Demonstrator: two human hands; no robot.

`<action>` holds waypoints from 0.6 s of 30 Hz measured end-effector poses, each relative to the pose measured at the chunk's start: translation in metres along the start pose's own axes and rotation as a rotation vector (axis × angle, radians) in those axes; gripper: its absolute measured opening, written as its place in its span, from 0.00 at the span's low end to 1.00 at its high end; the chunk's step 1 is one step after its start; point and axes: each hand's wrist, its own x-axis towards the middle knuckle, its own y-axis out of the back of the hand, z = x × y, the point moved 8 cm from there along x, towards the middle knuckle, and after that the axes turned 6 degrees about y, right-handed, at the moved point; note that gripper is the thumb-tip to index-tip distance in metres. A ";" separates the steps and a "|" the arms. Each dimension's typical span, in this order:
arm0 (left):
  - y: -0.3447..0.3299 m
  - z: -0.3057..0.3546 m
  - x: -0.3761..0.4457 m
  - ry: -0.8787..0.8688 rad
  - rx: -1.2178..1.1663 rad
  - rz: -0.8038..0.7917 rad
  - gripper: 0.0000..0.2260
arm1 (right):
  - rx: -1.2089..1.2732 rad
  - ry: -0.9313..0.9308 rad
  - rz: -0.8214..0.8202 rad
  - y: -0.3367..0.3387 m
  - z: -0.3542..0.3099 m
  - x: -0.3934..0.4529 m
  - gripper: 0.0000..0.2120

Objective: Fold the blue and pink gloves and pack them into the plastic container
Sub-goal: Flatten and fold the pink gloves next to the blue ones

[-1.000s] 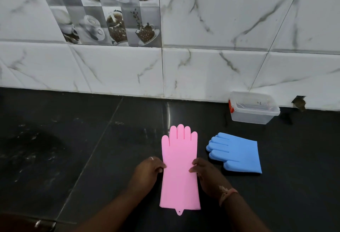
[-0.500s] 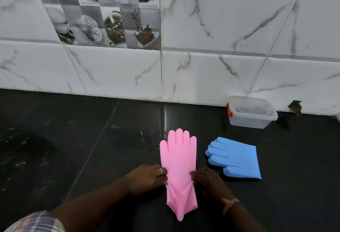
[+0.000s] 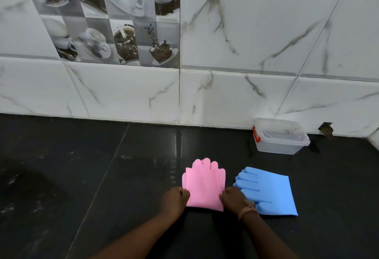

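The pink glove lies folded in half on the dark counter, its cuff half laid over the finger half. My left hand pinches its near left corner and my right hand pinches its near right corner. The blue glove lies flat just to the right, fingers pointing left, its near finger partly under my right wrist. The clear plastic container with a red clip stands against the wall at the back right, its lid on.
The black counter runs back to a white marble-tiled wall. A small hole in the wall sits right of the container.
The pink glove went from lying full length to folded in half: both hands brought its cuff end up and over the fingers. The camera has tilted upward.
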 end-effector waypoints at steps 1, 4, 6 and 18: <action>0.001 0.001 -0.001 -0.035 0.060 0.035 0.16 | 0.000 -0.011 0.022 -0.001 0.001 -0.004 0.11; 0.001 0.002 -0.009 -0.135 0.298 0.128 0.12 | 0.043 0.002 0.088 -0.006 0.003 -0.018 0.11; -0.009 0.005 -0.012 -0.223 0.501 0.125 0.10 | 0.032 0.004 0.118 -0.008 0.004 -0.020 0.14; -0.002 0.008 0.010 -0.134 0.370 0.100 0.15 | 0.263 -0.363 0.320 -0.011 -0.004 -0.009 0.30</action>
